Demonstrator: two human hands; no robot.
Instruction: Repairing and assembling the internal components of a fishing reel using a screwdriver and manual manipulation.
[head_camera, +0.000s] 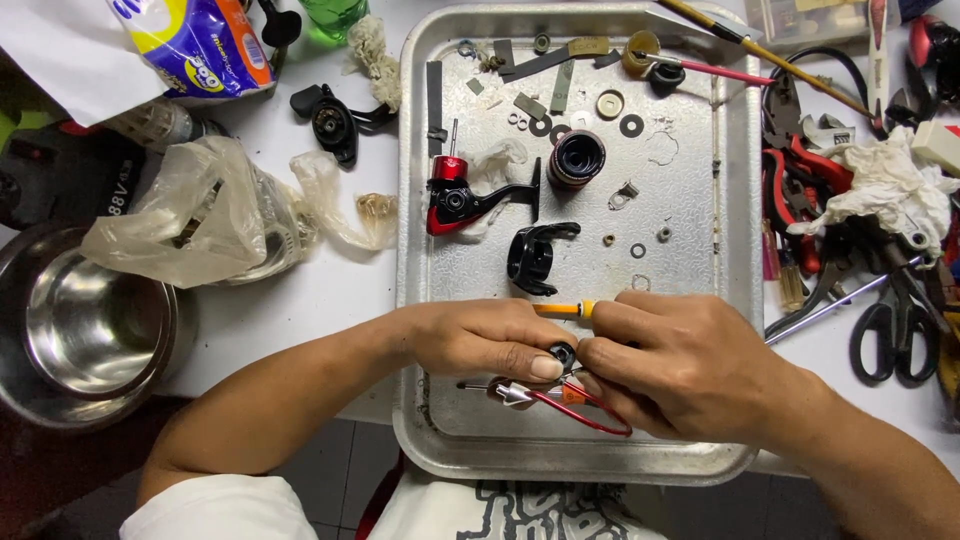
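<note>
While both hands meet over the near end of the metal tray (745, 200), the left hand (480, 338) and right hand (680, 360) pinch 1 small black round part (563, 354) between their fingertips, likely so it stays steady and any dropped bits land in the tray. An orange-handled tool (562, 310) lies just behind the hands. Farther back: red-and-black reel body (455, 195), black spool (575, 158), washers. 1 steel bowl (85, 325) sits left.
</note>
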